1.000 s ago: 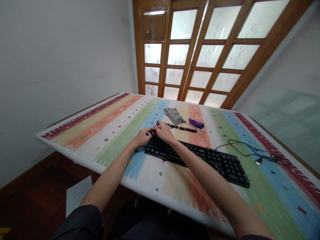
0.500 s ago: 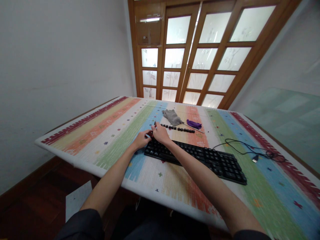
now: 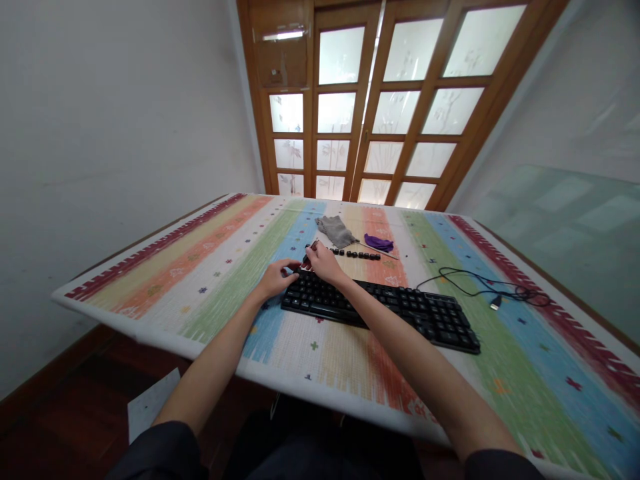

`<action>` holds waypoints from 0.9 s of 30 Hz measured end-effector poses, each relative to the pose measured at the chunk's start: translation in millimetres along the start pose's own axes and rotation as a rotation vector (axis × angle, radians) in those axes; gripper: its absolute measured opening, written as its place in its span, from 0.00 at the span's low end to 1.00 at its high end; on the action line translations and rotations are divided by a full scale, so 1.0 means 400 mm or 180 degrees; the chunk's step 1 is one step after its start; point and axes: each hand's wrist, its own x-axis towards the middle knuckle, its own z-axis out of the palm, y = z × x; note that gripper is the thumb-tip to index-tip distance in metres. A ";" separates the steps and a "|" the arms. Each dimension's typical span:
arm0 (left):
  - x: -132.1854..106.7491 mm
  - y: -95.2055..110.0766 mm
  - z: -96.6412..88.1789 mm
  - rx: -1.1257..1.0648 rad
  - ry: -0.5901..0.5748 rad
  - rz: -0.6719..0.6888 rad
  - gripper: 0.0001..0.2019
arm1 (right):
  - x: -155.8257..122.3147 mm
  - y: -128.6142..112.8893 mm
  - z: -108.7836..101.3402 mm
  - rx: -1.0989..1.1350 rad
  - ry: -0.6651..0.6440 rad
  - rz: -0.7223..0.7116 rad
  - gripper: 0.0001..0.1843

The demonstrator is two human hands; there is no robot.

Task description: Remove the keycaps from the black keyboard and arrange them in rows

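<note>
"Coloured stripes cross the bench (image 3: pixel 215 307); where's the keyboard (image 3: pixel 395 300)?"

"Lower right of frame centre. Left hand (image 3: pixel 277 277) touches its upper-left corner, grip unclear; right hand (image 3: pixel 324 262) pinches a dark object (image 3: pixel 306 259)."

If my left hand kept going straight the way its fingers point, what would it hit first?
Probably your right hand: its fingers sit just ahead of the left hand, near the far left corner of the keyboard. Depth there is hard to judge.
</note>
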 end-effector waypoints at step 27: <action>0.078 0.028 0.020 -0.0049 -0.0016 0.0524 0.12 | -0.073 0.001 -0.070 0.0068 0.0581 -0.0307 0.05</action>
